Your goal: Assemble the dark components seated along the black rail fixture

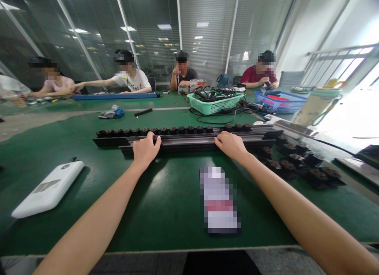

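Observation:
A long black rail [189, 140] with a shiny silver channel lies across the green table in front of me. My left hand [146, 149] is closed over its left part, fingers curled; a small dark bit shows between thumb and forefinger, too small to name. Further right, my right hand [232, 145] grips the same rail, its fingertips wrapped over the edge. Just behind runs a second black rail with a row of several small round black parts [173, 130]. More black parts [296, 160] of this kind lie loose beyond the rail's right end.
A phone-like object [220, 202], blurred out, lies between my forearms. At left is a white power bank [49, 190]. Farther back stand a green basket [214, 105] of cables, a blue basket [280, 103] and a large cup [316, 105]. Several people sit across the table.

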A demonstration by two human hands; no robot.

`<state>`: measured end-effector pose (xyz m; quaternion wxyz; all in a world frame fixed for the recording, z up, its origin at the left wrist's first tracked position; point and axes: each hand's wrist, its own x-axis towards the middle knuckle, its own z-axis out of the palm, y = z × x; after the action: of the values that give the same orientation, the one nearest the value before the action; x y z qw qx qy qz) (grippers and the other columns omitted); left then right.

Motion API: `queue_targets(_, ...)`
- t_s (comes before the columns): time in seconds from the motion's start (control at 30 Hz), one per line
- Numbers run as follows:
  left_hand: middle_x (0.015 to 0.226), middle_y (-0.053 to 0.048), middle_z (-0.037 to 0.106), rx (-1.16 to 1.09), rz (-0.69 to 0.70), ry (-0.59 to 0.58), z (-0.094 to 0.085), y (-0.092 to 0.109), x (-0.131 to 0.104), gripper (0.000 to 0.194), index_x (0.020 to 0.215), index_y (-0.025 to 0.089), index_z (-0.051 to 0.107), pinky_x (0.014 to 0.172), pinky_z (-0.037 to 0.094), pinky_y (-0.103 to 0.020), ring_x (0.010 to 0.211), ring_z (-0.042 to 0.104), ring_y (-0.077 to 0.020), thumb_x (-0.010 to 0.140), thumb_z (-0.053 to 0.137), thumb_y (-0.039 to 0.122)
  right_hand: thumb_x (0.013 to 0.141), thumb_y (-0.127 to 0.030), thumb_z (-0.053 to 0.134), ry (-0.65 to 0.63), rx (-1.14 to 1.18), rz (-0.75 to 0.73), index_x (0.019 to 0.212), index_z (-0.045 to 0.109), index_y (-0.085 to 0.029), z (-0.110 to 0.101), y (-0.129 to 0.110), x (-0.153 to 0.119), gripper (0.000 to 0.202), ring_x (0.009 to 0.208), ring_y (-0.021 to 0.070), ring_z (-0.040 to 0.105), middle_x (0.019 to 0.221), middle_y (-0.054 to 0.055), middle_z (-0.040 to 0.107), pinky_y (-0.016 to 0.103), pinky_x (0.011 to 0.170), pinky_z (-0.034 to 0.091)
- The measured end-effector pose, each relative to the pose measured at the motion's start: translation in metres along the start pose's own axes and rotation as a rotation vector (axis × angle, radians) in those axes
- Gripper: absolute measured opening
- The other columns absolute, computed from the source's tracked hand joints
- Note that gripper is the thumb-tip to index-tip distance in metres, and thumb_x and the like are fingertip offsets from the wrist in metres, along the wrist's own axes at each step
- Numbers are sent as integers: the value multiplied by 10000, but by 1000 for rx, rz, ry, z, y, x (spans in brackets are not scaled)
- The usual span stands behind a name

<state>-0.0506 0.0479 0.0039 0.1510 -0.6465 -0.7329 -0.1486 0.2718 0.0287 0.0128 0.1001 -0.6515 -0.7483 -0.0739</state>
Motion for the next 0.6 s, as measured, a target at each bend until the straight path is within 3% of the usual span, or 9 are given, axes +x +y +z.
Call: queue_targets(0.6, 1005, -184, 769, -30, -7, -23, 0, 4, -2, 527, 1237, 146, 585, 923, 453, -450, 1000, 723, -353, 1018, 253, 492, 1057, -363, 337, -7, 6, -5, 1069, 763, -179, 0, 0, 0, 464, 1011, 259, 694, 1157, 130, 709, 315, 773, 464)
